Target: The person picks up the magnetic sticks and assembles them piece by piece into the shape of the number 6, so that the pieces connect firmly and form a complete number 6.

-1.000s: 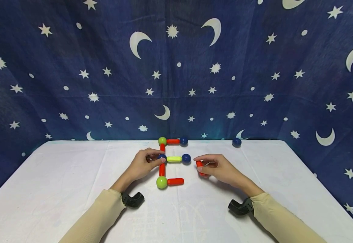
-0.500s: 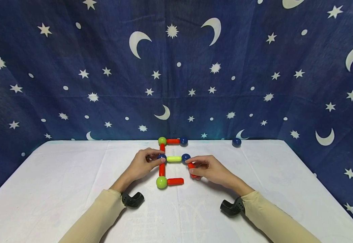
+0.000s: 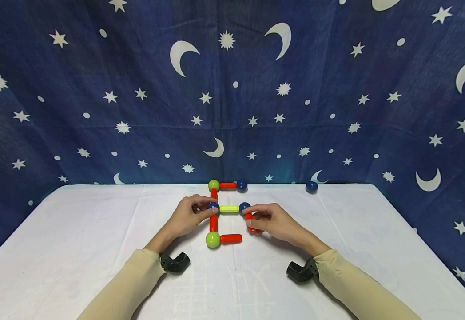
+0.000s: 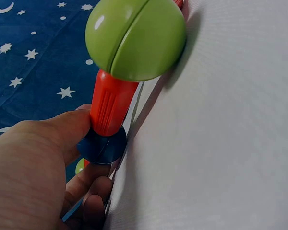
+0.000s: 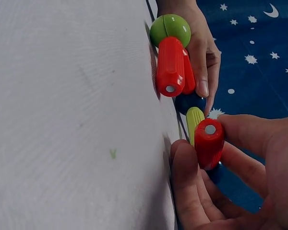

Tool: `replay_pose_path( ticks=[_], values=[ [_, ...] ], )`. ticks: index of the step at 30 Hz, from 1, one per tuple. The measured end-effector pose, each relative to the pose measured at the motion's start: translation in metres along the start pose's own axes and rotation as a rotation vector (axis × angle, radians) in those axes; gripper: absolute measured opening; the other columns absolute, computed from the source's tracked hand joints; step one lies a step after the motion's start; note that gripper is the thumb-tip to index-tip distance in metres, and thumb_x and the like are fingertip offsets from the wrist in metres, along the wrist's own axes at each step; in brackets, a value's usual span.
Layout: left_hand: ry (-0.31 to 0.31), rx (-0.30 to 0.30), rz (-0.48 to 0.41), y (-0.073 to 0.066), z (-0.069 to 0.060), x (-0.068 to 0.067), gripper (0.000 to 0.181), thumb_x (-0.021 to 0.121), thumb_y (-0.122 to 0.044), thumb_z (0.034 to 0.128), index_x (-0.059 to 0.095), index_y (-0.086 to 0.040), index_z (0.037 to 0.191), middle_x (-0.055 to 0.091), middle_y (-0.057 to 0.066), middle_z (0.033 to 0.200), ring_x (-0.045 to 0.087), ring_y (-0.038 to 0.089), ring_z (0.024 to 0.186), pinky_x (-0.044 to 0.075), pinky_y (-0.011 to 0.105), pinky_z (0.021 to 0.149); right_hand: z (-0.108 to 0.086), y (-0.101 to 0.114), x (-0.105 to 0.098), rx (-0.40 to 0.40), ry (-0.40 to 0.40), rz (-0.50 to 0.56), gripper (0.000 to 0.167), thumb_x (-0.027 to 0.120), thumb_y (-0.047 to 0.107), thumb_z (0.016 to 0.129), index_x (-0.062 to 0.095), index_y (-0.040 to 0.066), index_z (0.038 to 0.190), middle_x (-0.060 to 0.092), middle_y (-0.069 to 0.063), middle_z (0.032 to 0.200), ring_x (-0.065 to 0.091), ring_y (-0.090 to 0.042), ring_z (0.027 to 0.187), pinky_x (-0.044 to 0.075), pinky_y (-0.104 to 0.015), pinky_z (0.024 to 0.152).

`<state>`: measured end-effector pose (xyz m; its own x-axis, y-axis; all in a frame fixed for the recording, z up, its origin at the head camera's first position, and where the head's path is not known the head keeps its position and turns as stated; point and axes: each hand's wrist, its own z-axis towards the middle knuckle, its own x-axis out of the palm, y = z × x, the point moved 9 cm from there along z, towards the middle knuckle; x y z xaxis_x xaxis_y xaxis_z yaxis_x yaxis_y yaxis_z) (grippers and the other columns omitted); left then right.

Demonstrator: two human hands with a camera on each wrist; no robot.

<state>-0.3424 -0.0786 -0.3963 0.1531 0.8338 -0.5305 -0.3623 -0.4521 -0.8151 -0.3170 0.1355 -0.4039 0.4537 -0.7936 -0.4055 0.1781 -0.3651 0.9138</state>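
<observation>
My left hand (image 3: 188,215) pinches a blue ball (image 3: 213,206) between thumb and fingers, midway along a flat figure of magnetic rods and balls. Red rods run from that ball to a far green ball (image 3: 214,186) and a near green ball (image 3: 213,240). A yellow-green rod (image 3: 229,209) joins it to a second blue ball (image 3: 244,207). Beside this second ball, my right hand (image 3: 274,220) pinches a red magnetic rod (image 5: 210,146). The rod's far end meets the ball; its near metal tip faces the right wrist camera.
From the near green ball, a red rod (image 3: 231,239) points right with a bare end. Another red rod (image 3: 228,186) ends in a blue ball (image 3: 242,186) at the back. A loose blue ball (image 3: 311,187) sits at the table's far edge, before the starry cloth (image 3: 336,89).
My right hand has moved left with the red rod, bringing it up to the blue ball on the yellow-green rod. My left hand has stayed in place on its ball.
</observation>
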Motion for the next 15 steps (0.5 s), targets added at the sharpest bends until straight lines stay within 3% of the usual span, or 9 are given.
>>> replay_pose_path(
  ticks=[15],
  values=[
    [0.003, 0.001, -0.009, 0.0005, 0.0003, 0.0001, 0.03, 0.078, -0.02, 0.0913, 0.075, -0.007, 0.118, 0.064, 0.005, 0.096, 0.056, 0.02, 0.083, 0.048, 0.027, 0.062, 0.0021, 0.0001, 0.0035, 0.022, -0.022, 0.087, 0.034, 0.071, 0.008, 0.095, 0.067, -0.001, 0.127, 0.072, -0.011, 0.087, 0.067, -0.022, 0.075, 0.059, -0.034, 0.071]
  ],
)
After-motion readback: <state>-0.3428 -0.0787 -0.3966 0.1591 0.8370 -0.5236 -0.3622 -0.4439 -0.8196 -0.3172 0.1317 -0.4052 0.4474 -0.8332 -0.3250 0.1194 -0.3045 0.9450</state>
